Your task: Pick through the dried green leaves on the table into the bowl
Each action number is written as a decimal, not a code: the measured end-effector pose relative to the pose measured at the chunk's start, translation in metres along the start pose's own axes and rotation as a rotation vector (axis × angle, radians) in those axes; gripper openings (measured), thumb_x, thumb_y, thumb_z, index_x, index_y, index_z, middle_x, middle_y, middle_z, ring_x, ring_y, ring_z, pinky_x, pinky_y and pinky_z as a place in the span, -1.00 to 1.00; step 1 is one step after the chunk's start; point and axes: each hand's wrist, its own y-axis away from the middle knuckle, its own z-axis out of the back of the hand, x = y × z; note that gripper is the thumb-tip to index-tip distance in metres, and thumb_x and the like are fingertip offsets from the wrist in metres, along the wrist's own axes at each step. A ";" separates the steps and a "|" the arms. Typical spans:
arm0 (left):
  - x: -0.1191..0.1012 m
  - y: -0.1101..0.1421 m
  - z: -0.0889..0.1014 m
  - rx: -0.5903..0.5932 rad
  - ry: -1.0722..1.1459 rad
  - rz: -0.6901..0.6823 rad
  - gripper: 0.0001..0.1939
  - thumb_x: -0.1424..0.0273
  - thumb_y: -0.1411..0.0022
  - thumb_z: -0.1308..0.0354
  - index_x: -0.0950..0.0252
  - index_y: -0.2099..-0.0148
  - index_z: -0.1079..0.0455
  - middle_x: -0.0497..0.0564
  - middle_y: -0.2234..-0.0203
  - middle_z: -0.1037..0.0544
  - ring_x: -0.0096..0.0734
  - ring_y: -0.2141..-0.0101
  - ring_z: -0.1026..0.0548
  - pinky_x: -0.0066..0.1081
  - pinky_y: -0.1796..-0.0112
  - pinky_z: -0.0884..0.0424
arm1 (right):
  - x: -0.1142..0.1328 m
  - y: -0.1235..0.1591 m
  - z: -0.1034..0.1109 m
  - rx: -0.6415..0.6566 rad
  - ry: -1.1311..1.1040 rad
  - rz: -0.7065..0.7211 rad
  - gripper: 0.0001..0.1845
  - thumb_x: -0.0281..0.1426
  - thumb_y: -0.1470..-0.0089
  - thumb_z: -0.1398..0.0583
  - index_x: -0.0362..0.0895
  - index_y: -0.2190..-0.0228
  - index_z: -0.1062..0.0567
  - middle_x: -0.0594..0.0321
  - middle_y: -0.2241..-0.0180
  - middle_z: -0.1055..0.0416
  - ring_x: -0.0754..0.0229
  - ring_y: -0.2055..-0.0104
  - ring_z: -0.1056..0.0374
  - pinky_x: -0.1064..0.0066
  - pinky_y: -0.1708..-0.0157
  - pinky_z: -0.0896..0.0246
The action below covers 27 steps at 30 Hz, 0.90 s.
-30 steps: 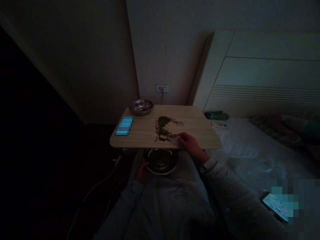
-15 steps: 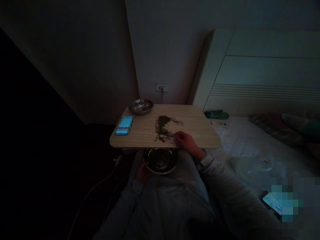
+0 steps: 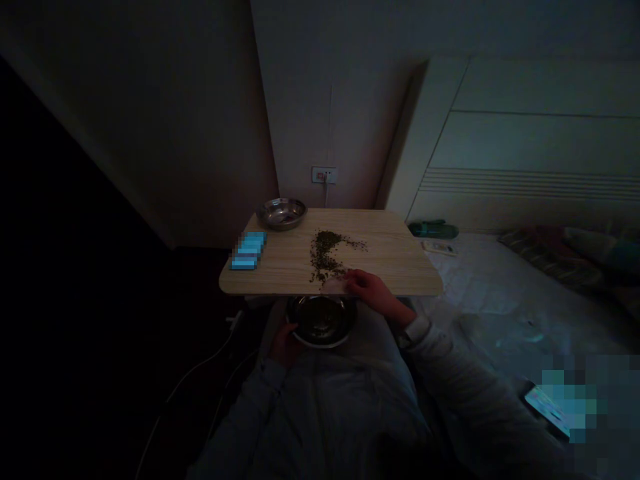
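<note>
My left hand (image 3: 285,345) is closed on the rim of a shiny metal bowl (image 3: 324,345), held over my lap just below the table's front edge. Small dark green beans or grains (image 3: 327,248) lie loose on the wooden table (image 3: 395,250), in a curved patch. At the near end of that patch my right hand (image 3: 365,287) rests low over the tabletop with its fingers pinched together. A pale, blurred thin piece (image 3: 334,285) shows by its fingertips; what it is, I cannot make out. The bowl's inside is too dark to read.
A second metal bowl (image 3: 283,215) stands at the table's back left, behind a lit phone (image 3: 249,251). On the bed (image 3: 475,267) to the right lie a green bottle (image 3: 434,230), a remote control (image 3: 440,248) and another phone (image 3: 550,408). A white cable (image 3: 190,367) hangs at left.
My right hand has moved slightly toward me and left, to the table's front edge, and a few grains shifted with it. The left hand and bowl stay in place.
</note>
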 end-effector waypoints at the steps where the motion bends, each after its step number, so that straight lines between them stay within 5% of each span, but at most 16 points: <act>1: 0.000 0.000 0.000 -0.002 0.004 0.000 -0.68 0.53 0.11 -0.18 0.26 0.22 -0.45 -0.02 0.39 -0.61 -0.19 0.19 -0.53 -0.30 0.22 -0.46 | -0.001 0.001 0.000 0.013 -0.015 0.001 -0.72 -0.41 0.06 -0.12 -0.16 0.26 -0.51 0.29 0.48 -0.45 0.26 0.43 -0.32 0.44 0.37 -0.20; 11: -0.004 0.005 -0.005 -0.049 0.002 0.070 -0.71 0.54 0.07 -0.15 0.28 0.21 -0.45 0.00 0.40 -0.61 -0.11 0.11 -0.51 -0.22 0.15 -0.45 | -0.003 -0.017 0.006 -0.193 0.088 -0.097 -0.76 -0.42 0.05 -0.11 -0.15 0.31 -0.51 0.27 0.50 -0.45 0.26 0.46 -0.31 0.45 0.42 -0.15; 27: -0.003 0.003 -0.003 -0.042 -0.005 0.034 -0.61 0.55 0.08 -0.14 0.25 0.12 -0.43 -0.01 0.33 -0.62 -0.14 0.16 -0.53 -0.24 0.21 -0.48 | -0.004 -0.021 -0.004 -0.109 0.018 -0.018 -0.77 -0.40 0.04 -0.13 -0.15 0.30 -0.49 0.28 0.48 -0.46 0.26 0.44 -0.31 0.45 0.39 -0.16</act>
